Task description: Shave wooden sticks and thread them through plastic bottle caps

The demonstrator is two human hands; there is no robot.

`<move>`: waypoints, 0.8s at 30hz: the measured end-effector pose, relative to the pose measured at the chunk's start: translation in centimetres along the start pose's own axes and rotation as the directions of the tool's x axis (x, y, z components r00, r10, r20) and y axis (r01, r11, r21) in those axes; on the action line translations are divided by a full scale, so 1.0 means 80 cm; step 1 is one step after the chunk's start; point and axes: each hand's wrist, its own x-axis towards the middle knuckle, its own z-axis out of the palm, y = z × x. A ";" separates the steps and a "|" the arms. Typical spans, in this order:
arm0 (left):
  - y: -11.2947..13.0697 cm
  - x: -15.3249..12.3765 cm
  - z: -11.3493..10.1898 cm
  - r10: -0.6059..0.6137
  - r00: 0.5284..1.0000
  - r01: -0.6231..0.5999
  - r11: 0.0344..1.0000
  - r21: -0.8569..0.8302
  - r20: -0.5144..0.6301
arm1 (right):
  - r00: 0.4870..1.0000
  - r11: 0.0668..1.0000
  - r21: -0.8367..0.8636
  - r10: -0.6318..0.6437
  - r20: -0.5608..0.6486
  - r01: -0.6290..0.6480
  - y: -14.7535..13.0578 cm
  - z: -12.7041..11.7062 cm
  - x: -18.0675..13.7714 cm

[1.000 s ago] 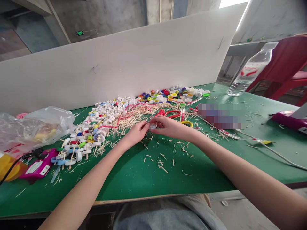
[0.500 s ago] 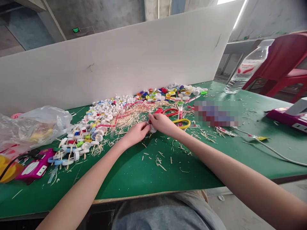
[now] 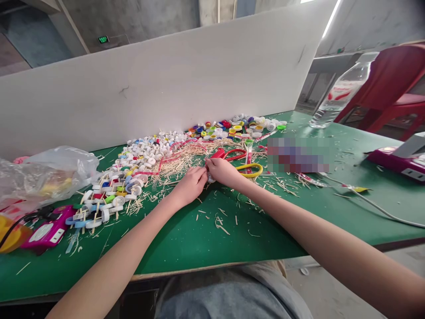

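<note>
My left hand (image 3: 191,186) and my right hand (image 3: 222,172) meet above the middle of the green table, fingertips together. Both are closed in a pinch. A small pale, clear-looking piece (image 3: 210,179) shows below the right fingers; the fingers hide most of it, and its kind is unclear. Just behind the right hand lies a red object (image 3: 218,153) that I cannot identify. Beside it are a red loop handle (image 3: 236,151) and a yellow loop handle (image 3: 254,174). A heap of thin wooden sticks (image 3: 186,160) spreads behind my hands.
Bottle caps (image 3: 146,153), some with sticks in them, form a pile at left. Plastic bags (image 3: 66,164) and a magenta power strip (image 3: 49,232) lie farther left. At right are a water bottle (image 3: 345,93), another power strip (image 3: 395,159) and a cable (image 3: 381,210). A white panel (image 3: 186,84) stands behind.
My left hand has turned slightly, its fingers rising closer to my right fingertips. My right hand has barely moved. The camera view has shifted a little.
</note>
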 end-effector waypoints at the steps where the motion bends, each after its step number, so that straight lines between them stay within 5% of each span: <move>1: -0.001 0.000 0.001 0.010 1.000 -0.010 1.000 0.014 0.002 | 1.000 1.000 -0.001 0.006 0.001 -0.006 0.000 0.000 0.000; 24: 0.000 -0.002 0.003 -0.004 1.000 0.004 0.995 0.098 -0.005 | 1.000 0.997 0.071 -0.009 0.010 0.008 -0.005 0.005 -0.003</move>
